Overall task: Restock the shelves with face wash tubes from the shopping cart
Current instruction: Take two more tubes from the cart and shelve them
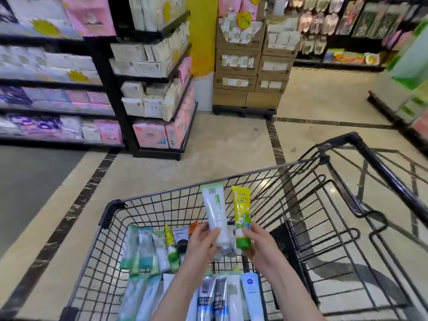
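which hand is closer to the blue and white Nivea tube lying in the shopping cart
Right. The right hand, holding a yellow and green tube, is above the blue and white Nivea tube. The left hand, gripping a white tube, is farther left.

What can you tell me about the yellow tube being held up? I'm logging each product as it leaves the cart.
The yellow tube looks like soft glossy plastic, with a flat crimped end on top and a green cap at the bottom, so it stands cap-down and nearly upright. A green cartoon figure and small print mark its front; the print is unreadable. The right hand pinches it near the cap, above the shopping cart. It is close beside the white tube in the left hand; contact unclear.
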`<state>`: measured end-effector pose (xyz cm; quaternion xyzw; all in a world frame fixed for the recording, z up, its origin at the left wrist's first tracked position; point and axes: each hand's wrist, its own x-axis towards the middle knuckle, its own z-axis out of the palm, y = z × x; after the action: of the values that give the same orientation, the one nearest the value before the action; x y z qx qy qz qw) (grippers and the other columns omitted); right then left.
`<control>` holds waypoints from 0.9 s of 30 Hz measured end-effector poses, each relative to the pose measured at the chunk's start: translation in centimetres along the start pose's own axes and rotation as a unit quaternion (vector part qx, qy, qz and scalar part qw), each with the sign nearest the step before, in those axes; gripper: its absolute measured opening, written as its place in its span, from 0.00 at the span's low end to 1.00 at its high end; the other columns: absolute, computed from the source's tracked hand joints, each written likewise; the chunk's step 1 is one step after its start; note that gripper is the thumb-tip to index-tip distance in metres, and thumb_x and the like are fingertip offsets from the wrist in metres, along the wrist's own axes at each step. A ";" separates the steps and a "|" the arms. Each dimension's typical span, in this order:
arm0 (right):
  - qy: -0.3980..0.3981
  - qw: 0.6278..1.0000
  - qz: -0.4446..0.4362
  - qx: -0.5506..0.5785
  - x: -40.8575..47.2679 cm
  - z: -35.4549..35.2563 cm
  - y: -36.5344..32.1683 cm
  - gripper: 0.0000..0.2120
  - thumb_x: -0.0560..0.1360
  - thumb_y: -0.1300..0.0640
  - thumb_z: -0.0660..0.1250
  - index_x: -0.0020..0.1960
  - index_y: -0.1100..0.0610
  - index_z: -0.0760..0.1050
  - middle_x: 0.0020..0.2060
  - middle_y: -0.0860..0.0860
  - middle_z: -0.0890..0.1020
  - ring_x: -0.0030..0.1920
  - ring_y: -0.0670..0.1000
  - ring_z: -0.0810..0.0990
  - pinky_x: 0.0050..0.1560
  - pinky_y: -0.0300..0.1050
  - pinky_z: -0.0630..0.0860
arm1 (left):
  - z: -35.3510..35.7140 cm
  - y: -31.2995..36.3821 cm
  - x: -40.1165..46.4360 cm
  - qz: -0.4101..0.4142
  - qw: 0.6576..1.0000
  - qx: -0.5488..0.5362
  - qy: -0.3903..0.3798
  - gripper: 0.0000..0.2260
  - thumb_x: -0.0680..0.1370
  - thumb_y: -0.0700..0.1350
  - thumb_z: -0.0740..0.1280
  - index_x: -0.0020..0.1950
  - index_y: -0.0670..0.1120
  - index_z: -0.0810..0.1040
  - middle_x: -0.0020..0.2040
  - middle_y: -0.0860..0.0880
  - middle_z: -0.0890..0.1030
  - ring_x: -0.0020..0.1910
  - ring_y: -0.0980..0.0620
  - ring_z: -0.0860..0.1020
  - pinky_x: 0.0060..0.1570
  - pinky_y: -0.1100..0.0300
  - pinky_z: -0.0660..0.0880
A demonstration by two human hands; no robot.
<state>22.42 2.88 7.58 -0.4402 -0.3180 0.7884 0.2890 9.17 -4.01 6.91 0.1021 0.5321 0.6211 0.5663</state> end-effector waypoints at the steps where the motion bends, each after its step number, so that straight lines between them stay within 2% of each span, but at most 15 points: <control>1: -0.010 1.000 -0.009 0.004 -1.1 0.8 -0.3 0.10 0.75 0.67 0.61 0.55 0.60 0.75 0.38 0.55 0.84 0.34 0.52 0.81 0.32 0.43 0.75 | -0.1 0.8 -1.1 0.017 1.000 -0.010 -0.010 0.11 0.76 0.37 0.65 0.58 0.45 0.73 0.52 0.45 0.81 0.47 0.48 0.82 0.41 0.60 0.79; 6: -0.022 0.998 -0.044 0.043 -5.3 4.7 -1.8 0.14 0.74 0.69 0.62 0.58 0.60 0.72 0.35 0.55 0.81 0.32 0.53 0.79 0.36 0.46 0.75 | -0.1 4.9 -6.2 0.088 0.996 -0.017 -0.031 0.12 0.76 0.33 0.62 0.58 0.43 0.73 0.47 0.46 0.80 0.43 0.49 0.80 0.38 0.61 0.80; 10: -0.033 0.994 -0.085 0.064 -8.2 7.8 -3.7 0.15 0.73 0.71 0.62 0.56 0.58 0.72 0.38 0.56 0.81 0.34 0.54 0.78 0.37 0.48 0.76 | -0.4 8.0 -9.7 0.149 0.988 -0.011 -0.038 0.13 0.76 0.30 0.61 0.54 0.45 0.72 0.45 0.46 0.78 0.40 0.51 0.80 0.36 0.61 0.79; 13: -0.051 0.989 -0.111 0.078 -10.1 10.1 -4.9 0.14 0.73 0.73 0.61 0.50 0.55 0.71 0.33 0.54 0.83 0.30 0.50 0.81 0.29 0.40 0.79 | -0.9 10.2 -12.0 0.192 0.980 -0.008 -0.043 0.14 0.75 0.31 0.62 0.53 0.48 0.72 0.46 0.48 0.79 0.40 0.55 0.81 0.37 0.61 0.78; 15: -0.073 0.985 -0.125 0.093 -11.3 11.5 -5.6 0.14 0.73 0.73 0.60 0.49 0.55 0.71 0.30 0.53 0.83 0.28 0.49 0.81 0.26 0.39 0.78 | -1.3 11.6 -13.2 0.224 0.973 -0.005 -0.048 0.14 0.74 0.31 0.65 0.53 0.48 0.71 0.48 0.46 0.79 0.42 0.53 0.80 0.39 0.60 0.78; 17: -0.092 0.981 -0.139 0.098 -12.3 12.9 -6.3 0.14 0.73 0.73 0.60 0.51 0.55 0.71 0.32 0.55 0.84 0.30 0.50 0.82 0.28 0.40 0.79 | -1.6 13.0 -14.5 0.262 0.964 0.001 -0.048 0.17 0.68 0.35 0.69 0.54 0.48 0.71 0.50 0.46 0.78 0.44 0.53 0.79 0.39 0.60 0.78; 19: -0.112 0.977 -0.152 0.095 -13.3 14.5 -6.8 0.14 0.73 0.72 0.61 0.52 0.55 0.71 0.34 0.56 0.84 0.31 0.51 0.82 0.30 0.40 0.79 | -1.9 14.4 -15.9 0.299 0.953 0.012 -0.052 0.20 0.65 0.39 0.68 0.55 0.48 0.71 0.50 0.48 0.79 0.46 0.53 0.79 0.42 0.59 0.78; 23: -0.150 0.970 -0.161 0.098 -14.9 17.5 -7.7 0.13 0.74 0.72 0.60 0.51 0.56 0.71 0.31 0.53 0.84 0.28 0.48 0.82 0.28 0.38 0.78 | -2.4 16.6 -18.6 0.354 0.934 0.032 -0.036 0.22 0.64 0.40 0.68 0.57 0.49 0.71 0.46 0.51 0.82 0.47 0.53 0.80 0.48 0.54 0.76; 25: -0.168 0.969 -0.170 0.067 -15.5 18.8 -8.0 0.12 0.74 0.70 0.61 0.50 0.54 0.71 0.31 0.50 0.84 0.28 0.46 0.82 0.27 0.37 0.78 | -2.8 17.6 -19.9 0.383 0.923 0.030 -0.018 0.22 0.64 0.39 0.68 0.57 0.49 0.72 0.46 0.50 0.82 0.46 0.53 0.80 0.47 0.56 0.77; 27: -0.182 0.966 -0.185 0.023 -16.2 20.1 -8.1 0.12 0.74 0.68 0.63 0.52 0.53 0.72 0.36 0.50 0.84 0.31 0.45 0.82 0.28 0.36 0.77 | -3.2 18.5 -21.4 0.410 0.911 0.032 0.004 0.21 0.64 0.39 0.68 0.55 0.49 0.72 0.44 0.52 0.82 0.43 0.55 0.80 0.45 0.58 0.78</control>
<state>13.43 -8.84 30.19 -0.2164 -0.4227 0.7951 0.3772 3.10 -19.29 30.17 0.3268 0.4656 0.7817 0.2557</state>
